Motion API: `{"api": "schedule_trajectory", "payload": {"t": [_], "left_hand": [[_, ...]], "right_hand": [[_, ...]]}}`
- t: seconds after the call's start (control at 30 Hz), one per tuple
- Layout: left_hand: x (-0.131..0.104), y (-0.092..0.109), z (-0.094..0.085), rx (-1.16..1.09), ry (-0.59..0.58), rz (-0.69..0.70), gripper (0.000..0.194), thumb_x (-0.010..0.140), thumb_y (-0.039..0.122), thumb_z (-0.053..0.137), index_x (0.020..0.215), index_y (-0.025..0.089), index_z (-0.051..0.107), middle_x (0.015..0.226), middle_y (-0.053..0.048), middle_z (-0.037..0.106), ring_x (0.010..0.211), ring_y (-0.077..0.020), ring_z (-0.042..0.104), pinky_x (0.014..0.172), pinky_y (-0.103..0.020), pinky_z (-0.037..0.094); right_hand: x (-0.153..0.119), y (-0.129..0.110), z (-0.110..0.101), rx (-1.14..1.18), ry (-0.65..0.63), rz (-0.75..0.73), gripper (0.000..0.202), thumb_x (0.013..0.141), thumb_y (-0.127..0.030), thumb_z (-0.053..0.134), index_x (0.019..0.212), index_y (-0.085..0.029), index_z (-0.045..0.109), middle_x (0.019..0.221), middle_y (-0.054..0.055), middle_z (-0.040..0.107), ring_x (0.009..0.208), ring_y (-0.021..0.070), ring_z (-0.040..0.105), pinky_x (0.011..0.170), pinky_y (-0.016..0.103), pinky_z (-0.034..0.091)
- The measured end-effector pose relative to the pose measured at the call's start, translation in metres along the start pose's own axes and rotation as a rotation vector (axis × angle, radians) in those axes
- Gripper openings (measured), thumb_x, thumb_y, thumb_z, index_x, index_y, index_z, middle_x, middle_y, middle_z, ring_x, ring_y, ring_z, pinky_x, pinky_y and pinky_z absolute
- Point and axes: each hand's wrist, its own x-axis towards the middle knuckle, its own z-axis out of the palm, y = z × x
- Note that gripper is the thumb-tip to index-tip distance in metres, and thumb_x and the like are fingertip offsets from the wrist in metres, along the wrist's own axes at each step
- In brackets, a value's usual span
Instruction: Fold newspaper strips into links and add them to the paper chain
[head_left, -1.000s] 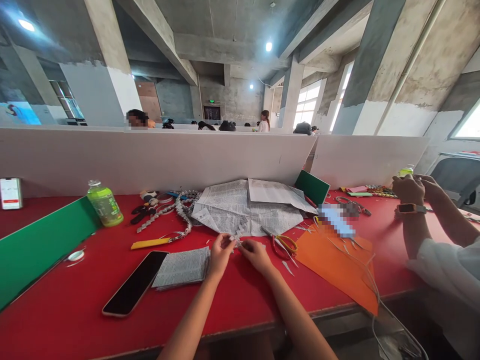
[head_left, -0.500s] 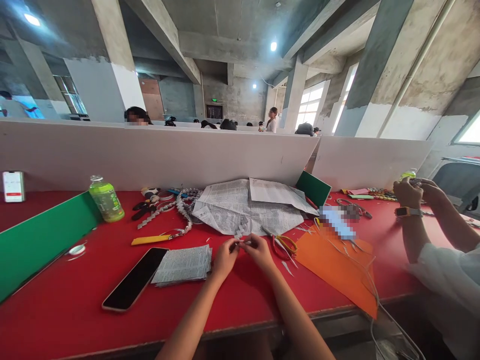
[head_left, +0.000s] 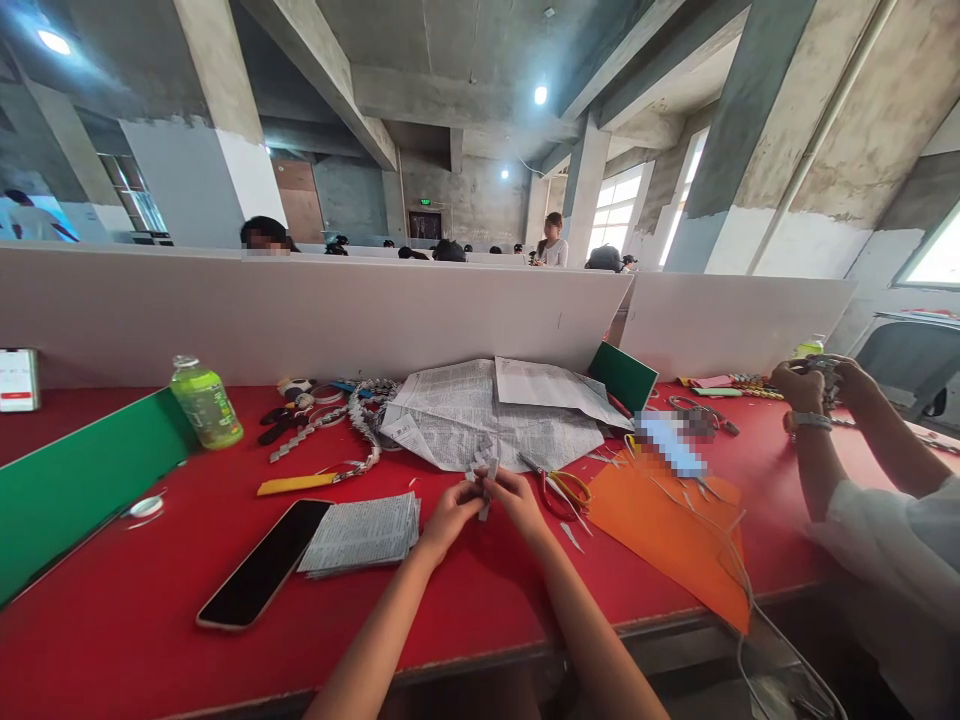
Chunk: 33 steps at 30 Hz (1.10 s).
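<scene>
Fingertips of my left hand [head_left: 454, 506] and my right hand [head_left: 514, 498] meet over the red table, both closed on folded newspaper strips [head_left: 484, 468]. One strip end hangs below the fingers and others stick up above them; the exact folds are too small to make out. Just beyond lies a large printed newspaper sheet [head_left: 442, 415]. Left of my left hand is a stack of cut newspaper pieces [head_left: 362, 537], with a black phone [head_left: 264, 565] beside it. To the right of my right hand rest scissors with yellow and red handles [head_left: 568, 492].
An orange sheet [head_left: 667, 540] with a cable across it lies at right. A green bottle [head_left: 206, 405], a woven paper chain [head_left: 365, 425] and a yellow-handled cutter [head_left: 296, 484] stand or lie at left. A co-worker's hands [head_left: 817, 385] work at far right, before a white partition [head_left: 300, 315].
The newspaper strips between my fingers now show more, with one end pointing down below them. My hands stay close together. The co-worker's hands have turned with a grey piece showing.
</scene>
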Motion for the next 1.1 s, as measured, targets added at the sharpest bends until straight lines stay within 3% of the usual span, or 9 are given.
{"api": "schedule_trajectory", "payload": {"t": [0.17, 0.33, 0.53, 0.73, 0.9, 1.1], "left_hand": [[0.000, -0.004, -0.001, -0.009, -0.019, -0.044, 0.014, 0.064, 0.028, 0.062, 0.066, 0.015, 0.060, 0.060, 0.001, 0.056, 0.060, -0.0122, 0.049, 0.060, -0.023, 0.037], [0.000, -0.006, -0.001, -0.006, -0.026, -0.069, 0.015, 0.064, 0.030, 0.062, 0.065, 0.016, 0.058, 0.056, 0.002, 0.054, 0.056, -0.0116, 0.049, 0.058, -0.024, 0.037], [0.001, -0.008, -0.001, -0.027, -0.034, -0.128, 0.019, 0.062, 0.032, 0.064, 0.069, 0.015, 0.060, 0.058, 0.002, 0.056, 0.055, -0.0122, 0.051, 0.057, -0.025, 0.040], [0.001, -0.006, -0.002, -0.066, -0.003, -0.140, 0.015, 0.061, 0.028, 0.063, 0.066, 0.014, 0.060, 0.054, 0.002, 0.055, 0.051, -0.0112, 0.050, 0.054, -0.024, 0.040], [0.000, -0.004, -0.001, -0.110, -0.002, -0.162, 0.018, 0.059, 0.029, 0.066, 0.067, 0.014, 0.060, 0.057, 0.002, 0.055, 0.052, -0.0108, 0.050, 0.053, -0.024, 0.041], [0.001, -0.009, -0.002, -0.105, -0.013, -0.161, 0.017, 0.060, 0.027, 0.065, 0.070, 0.014, 0.061, 0.057, 0.002, 0.055, 0.053, -0.0113, 0.050, 0.053, -0.025, 0.041]], "right_hand": [[-0.002, 0.001, 0.003, 0.002, 0.037, -0.001, 0.027, 0.075, -0.042, 0.058, 0.081, -0.017, 0.068, 0.076, 0.006, 0.065, 0.075, 0.0188, 0.059, 0.073, 0.031, 0.044], [-0.002, 0.003, 0.003, 0.044, 0.056, 0.003, 0.031, 0.075, -0.038, 0.059, 0.099, -0.019, 0.066, 0.084, 0.007, 0.067, 0.081, 0.0201, 0.062, 0.077, 0.033, 0.046], [0.000, 0.007, 0.002, -0.063, 0.077, -0.020, 0.023, 0.073, -0.032, 0.057, 0.085, -0.019, 0.070, 0.079, 0.006, 0.069, 0.079, 0.0216, 0.062, 0.075, 0.035, 0.046], [-0.001, -0.003, 0.004, 0.058, 0.031, 0.036, 0.027, 0.073, -0.031, 0.057, 0.095, -0.019, 0.067, 0.079, 0.006, 0.068, 0.079, 0.0202, 0.062, 0.076, 0.034, 0.046], [-0.001, -0.006, 0.003, 0.064, 0.062, 0.039, 0.020, 0.069, -0.026, 0.057, 0.083, -0.019, 0.070, 0.079, 0.006, 0.068, 0.080, 0.0204, 0.061, 0.078, 0.034, 0.044], [0.000, 0.001, 0.002, -0.016, 0.056, 0.003, 0.027, 0.067, -0.020, 0.050, 0.083, -0.019, 0.071, 0.078, 0.006, 0.069, 0.080, 0.0206, 0.061, 0.078, 0.034, 0.044]]}}
